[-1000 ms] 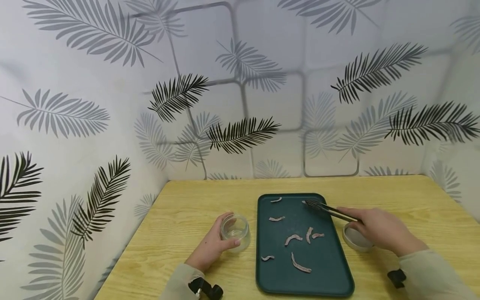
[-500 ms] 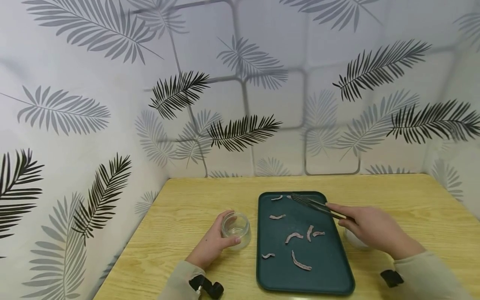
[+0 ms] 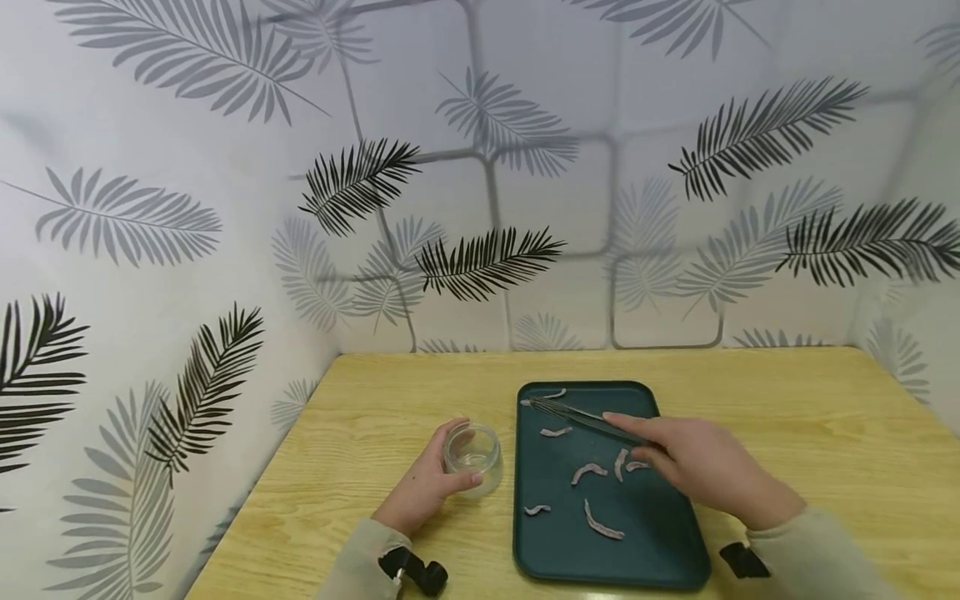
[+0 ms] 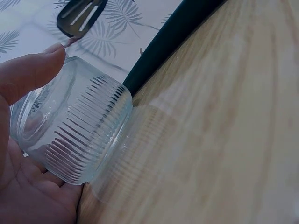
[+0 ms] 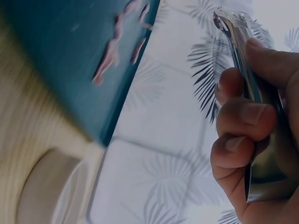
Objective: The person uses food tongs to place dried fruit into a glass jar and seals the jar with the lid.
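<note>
In the head view, my left hand (image 3: 426, 487) holds a clear ribbed glass jar (image 3: 476, 454) on the table, left of the tray. The jar's mouth faces up, and its fingers and thumb lie round the sides. My right hand (image 3: 705, 462) grips metal tongs (image 3: 588, 418) over the upper part of the dark green tray (image 3: 555, 550). A small pale strip (image 3: 526, 402) shows at the tongs' tip, near the tray's left edge. Several wrinkled pinkish-grey strips (image 3: 602, 522) lie scattered on the tray. In the left wrist view, the tongs' slotted end (image 4: 81, 17) hangs beyond the jar.
A round whitish lid (image 5: 51, 186) lies on the wooden table (image 3: 360, 408) beside the tray in the right wrist view; my right hand and arm hide it in the head view. Leaf-patterned walls (image 3: 525, 192) stand behind and left of the table.
My right hand has moved left across the tray, carrying the tongs and the strip at their tip from its upper right to its left edge. My left hand stays on the jar.
</note>
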Action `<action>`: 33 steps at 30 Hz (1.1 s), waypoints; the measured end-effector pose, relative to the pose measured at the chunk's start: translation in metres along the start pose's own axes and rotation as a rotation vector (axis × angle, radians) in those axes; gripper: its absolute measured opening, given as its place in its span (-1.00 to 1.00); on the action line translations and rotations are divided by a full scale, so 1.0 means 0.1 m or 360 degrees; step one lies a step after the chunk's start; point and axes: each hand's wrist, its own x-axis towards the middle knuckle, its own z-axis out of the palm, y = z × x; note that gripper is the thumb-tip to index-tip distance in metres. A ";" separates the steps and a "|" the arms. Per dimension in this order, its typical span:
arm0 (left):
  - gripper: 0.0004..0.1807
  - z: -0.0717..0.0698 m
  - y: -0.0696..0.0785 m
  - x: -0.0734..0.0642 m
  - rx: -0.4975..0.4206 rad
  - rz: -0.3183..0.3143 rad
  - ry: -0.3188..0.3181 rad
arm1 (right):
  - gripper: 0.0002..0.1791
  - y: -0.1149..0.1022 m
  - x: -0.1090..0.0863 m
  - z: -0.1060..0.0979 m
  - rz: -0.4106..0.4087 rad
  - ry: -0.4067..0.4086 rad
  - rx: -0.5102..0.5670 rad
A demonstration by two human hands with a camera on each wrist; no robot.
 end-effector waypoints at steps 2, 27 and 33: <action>-0.02 0.00 0.00 0.00 -0.0002 -0.0004 -0.0001 | -0.36 -0.07 0.03 -0.01 -0.0010 -0.0036 0.0009; -0.07 -0.02 0.01 -0.01 -0.0055 0.0008 -0.0029 | -0.34 -0.40 0.34 0.09 -0.0260 -0.0061 0.0090; -0.09 -0.02 0.01 0.00 -0.0051 0.0007 -0.0031 | -0.34 -0.44 0.37 0.10 -0.0279 -0.0096 0.0127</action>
